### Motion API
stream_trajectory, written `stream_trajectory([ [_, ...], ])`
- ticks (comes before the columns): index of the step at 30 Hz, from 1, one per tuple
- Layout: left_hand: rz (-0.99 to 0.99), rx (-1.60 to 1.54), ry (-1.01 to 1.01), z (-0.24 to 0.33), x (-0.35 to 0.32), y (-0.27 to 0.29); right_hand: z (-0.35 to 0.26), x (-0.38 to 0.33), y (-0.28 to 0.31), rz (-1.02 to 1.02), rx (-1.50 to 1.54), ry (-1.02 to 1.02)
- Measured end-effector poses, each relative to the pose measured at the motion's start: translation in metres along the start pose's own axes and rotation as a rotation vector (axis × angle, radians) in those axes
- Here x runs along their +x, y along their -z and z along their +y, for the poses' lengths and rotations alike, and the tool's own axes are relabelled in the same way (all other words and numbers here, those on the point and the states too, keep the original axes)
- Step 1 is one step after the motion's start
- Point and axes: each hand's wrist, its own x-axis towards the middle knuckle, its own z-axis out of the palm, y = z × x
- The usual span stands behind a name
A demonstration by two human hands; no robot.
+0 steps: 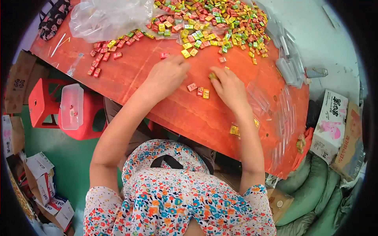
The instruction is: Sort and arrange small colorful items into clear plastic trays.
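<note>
Small printed boxes in red, yellow and green, each about a fingertip long, lie in a big heap (204,23) across the far side of the red table. My left hand (167,76) is just short of the heap, fingers curled together; their tips are hidden, and so is anything in them. A red box (164,56) lies beside its knuckles. Between thumb and fingers my right hand (229,87) pinches a small yellow-green box (213,75). Below and between the hands sit a pink box (191,87), a red box (200,91) and a yellow-orange box (206,93).
A clear plastic bag (110,19) and a smaller group of red boxes (103,53) lie at the far left. Clear plastic sleeves (286,114) cover the table's right side. Left of the table, red stools (84,122) hold a clear tub (72,107). Cartons (330,126) stand at the right.
</note>
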Motion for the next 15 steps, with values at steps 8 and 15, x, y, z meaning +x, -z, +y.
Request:
stream_trajectory([
  [8,-0.291,-0.443,-0.237,0.01,-0.027,0.031,-0.007,-0.069,0.036,-0.117,0.142,-0.109],
  [15,-0.315,-0.43,-0.183,0.025,-0.032,0.024,-0.01,-0.069,0.028,-0.077,0.178,-0.086],
])
